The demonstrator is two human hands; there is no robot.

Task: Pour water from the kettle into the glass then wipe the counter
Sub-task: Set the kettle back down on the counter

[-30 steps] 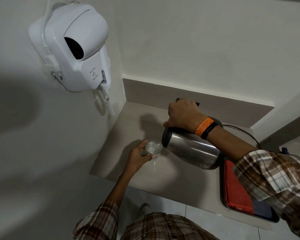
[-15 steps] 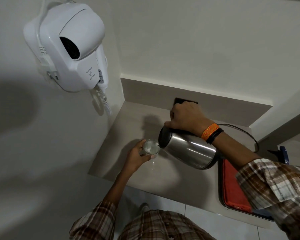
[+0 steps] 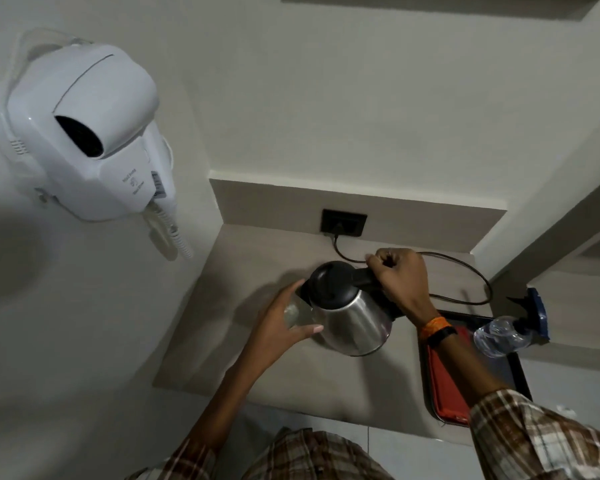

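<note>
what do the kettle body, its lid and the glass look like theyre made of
Kettle body: looks like brushed stainless steel, silvery with soft streaked reflections. Lid: probably matte black plastic, dull with no sharp glints. Glass: clear glass or possibly clear plastic; the counter shows through it, and the left hand partly hides it.

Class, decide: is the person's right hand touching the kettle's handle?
Touching. The head view shows the right hand with its fingers wrapped round the black handle of the kettle, no gap visible.

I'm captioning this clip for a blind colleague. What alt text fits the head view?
A person's right hand holds a steel kettle by its handle, spout beside a glass held by the left hand over a beige counter. A wall-mounted hair dryer hangs upper left; a spray bottle lies right.
</note>
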